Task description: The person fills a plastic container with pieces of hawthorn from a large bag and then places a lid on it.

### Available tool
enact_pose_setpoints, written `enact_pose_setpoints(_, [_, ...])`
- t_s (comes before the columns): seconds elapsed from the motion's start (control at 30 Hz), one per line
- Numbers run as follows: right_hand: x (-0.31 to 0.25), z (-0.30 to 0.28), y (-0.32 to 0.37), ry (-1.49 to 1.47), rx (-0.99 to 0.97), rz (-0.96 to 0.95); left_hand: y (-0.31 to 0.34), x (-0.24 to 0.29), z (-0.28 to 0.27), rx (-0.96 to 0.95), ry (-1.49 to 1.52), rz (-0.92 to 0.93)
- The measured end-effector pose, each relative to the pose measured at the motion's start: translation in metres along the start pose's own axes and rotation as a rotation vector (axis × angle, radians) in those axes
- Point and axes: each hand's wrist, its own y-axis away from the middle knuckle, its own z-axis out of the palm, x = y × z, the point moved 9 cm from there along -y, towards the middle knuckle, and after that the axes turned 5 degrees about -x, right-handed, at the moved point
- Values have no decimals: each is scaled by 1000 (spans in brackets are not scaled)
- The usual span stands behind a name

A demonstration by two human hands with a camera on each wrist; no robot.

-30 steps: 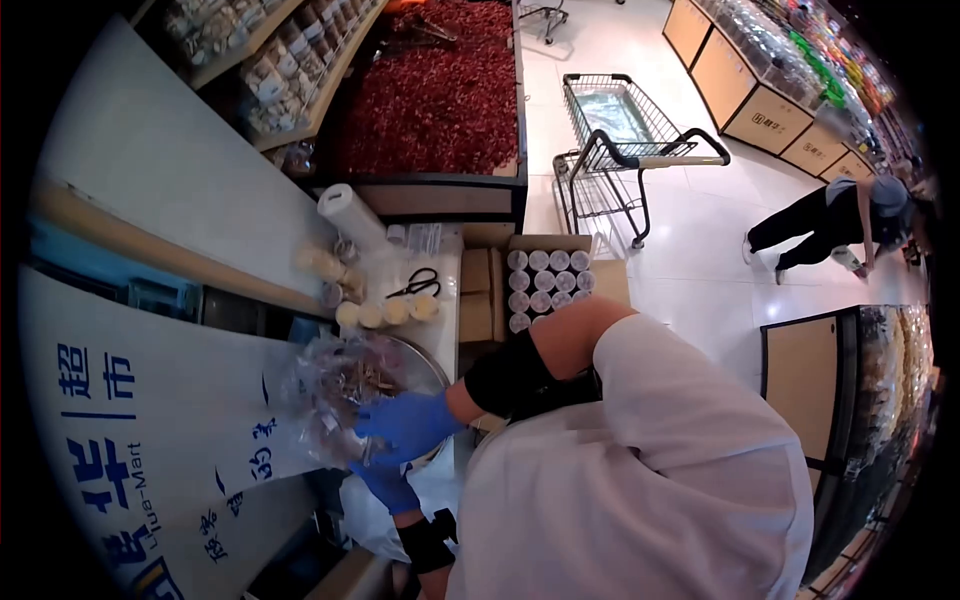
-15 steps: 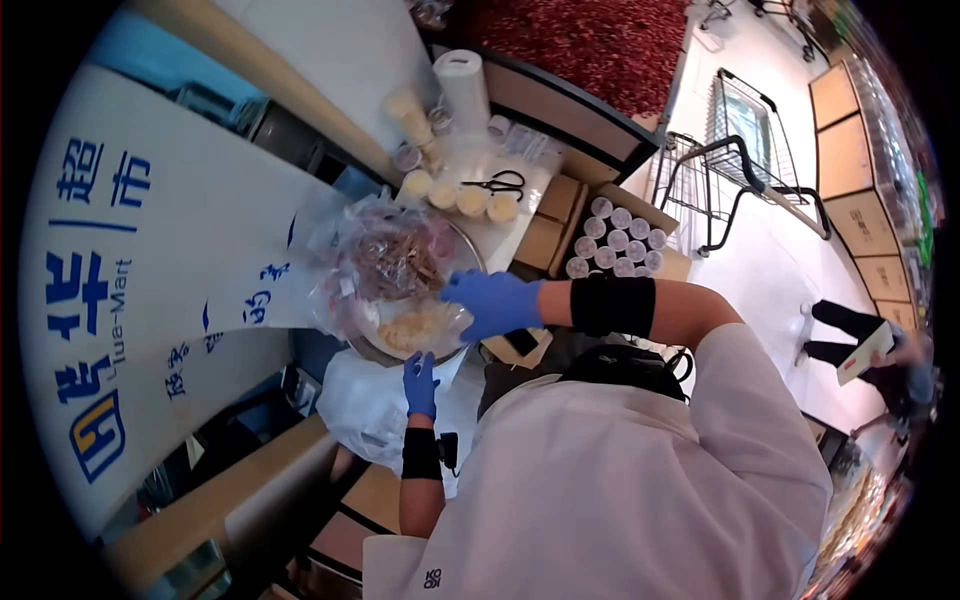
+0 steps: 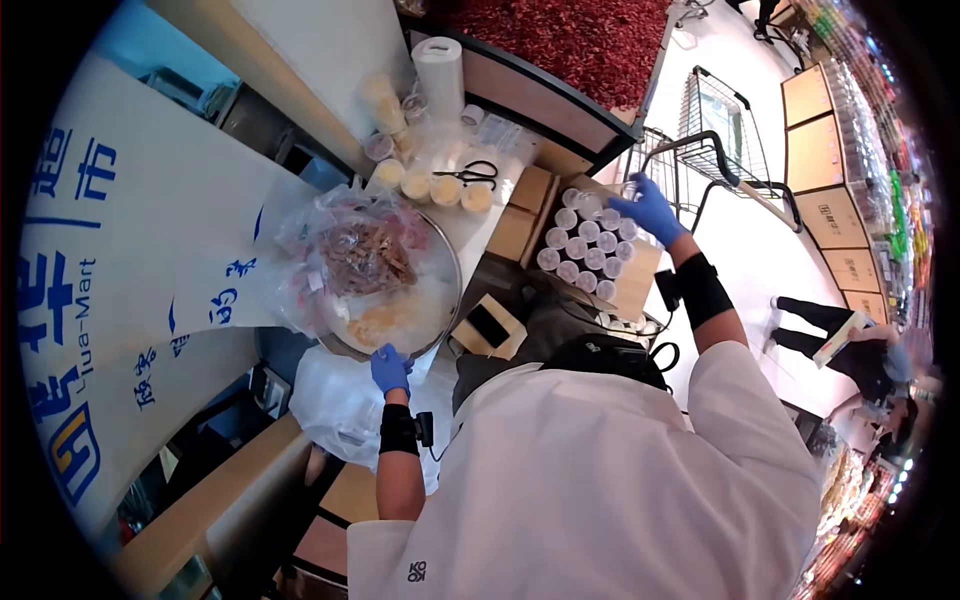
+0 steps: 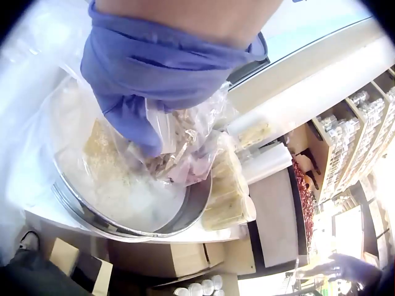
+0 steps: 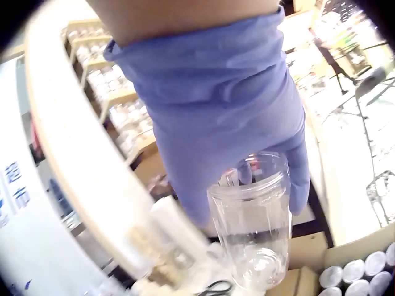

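Note:
My right hand (image 3: 650, 208), in a blue glove, holds a clear plastic jar (image 5: 253, 240) by its mouth, with thumb and fingers around the threaded rim. It is above the far right side of a cardboard box of upright jars (image 3: 590, 240). My left hand (image 3: 390, 370), also gloved in blue, hovers at the near rim of a wide metal bowl (image 3: 455, 290), fingers loosely bent and holding nothing. Inside the bowl lie an opened clear bag of brown dried strips (image 3: 365, 262) and some pale yellow pieces (image 3: 378, 325).
Several jars with pale yellow contents (image 3: 445, 190) stand behind the bowl, beside black scissors (image 3: 478, 175) and a white roll (image 3: 438, 75). A phone (image 3: 488, 325) lies on cardboard near my lap. Beyond the box are a shopping cart (image 3: 715, 140) and a red-filled bin (image 3: 560, 40).
My right hand has gone from over the bowl to the box on the right and now holds a jar. My left hand stays near the bowl's rim, its fingers more bent. The head view has turned.

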Motion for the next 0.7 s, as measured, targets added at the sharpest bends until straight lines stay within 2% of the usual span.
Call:
enact_pose_setpoints(0.03, [44,-8,6,-176,10,96,-11,-11,2,-56,17,-27])
enact_pose_setpoints(0.1, [116,-21,26,-49,74,254,-20,-19,6,-86,23,13])
enact_pose_setpoints(0.13, [152,-16,41,2,17,362,-24,-23,8,-102,33,47])
enact_pose_setpoints(0.17, [184,-9,55,2,18,379,-37,-39,10,-168,102,-12])
enact_pose_setpoints(0.2, [199,-3,75,-55,-23,403,-42,-45,13,-184,91,-7])
enact_pose_setpoints(0.23, [209,3,100,-118,-60,545,-44,-53,16,-204,77,-42])
enact_pose_setpoints(0.3, [269,31,133,-137,-76,688,-40,-52,28,-262,20,-100])
enact_pose_setpoints(0.33, [277,41,153,-198,-86,739,-40,-49,31,-277,6,-94])
enact_pose_setpoints(0.37, [305,62,166,-255,-120,771,-36,-51,38,-360,3,-151])
enact_pose_setpoints(0.43, [318,82,194,-354,-190,846,-27,-46,54,-470,-62,-272])
enact_pose_setpoints(0.53, [337,111,225,-459,-305,937,-17,-31,67,-568,-187,-325])
enact_pose_setpoints(0.6, [347,115,234,-459,-132,880,-15,-19,72,-567,-262,-273])
enact_pose_setpoints(0.63, [346,114,237,-470,-122,890,-14,-17,72,-585,-299,-256])
enact_pose_setpoints(0.7, [340,119,243,-561,-227,940,-10,-8,72,-597,-311,-182])
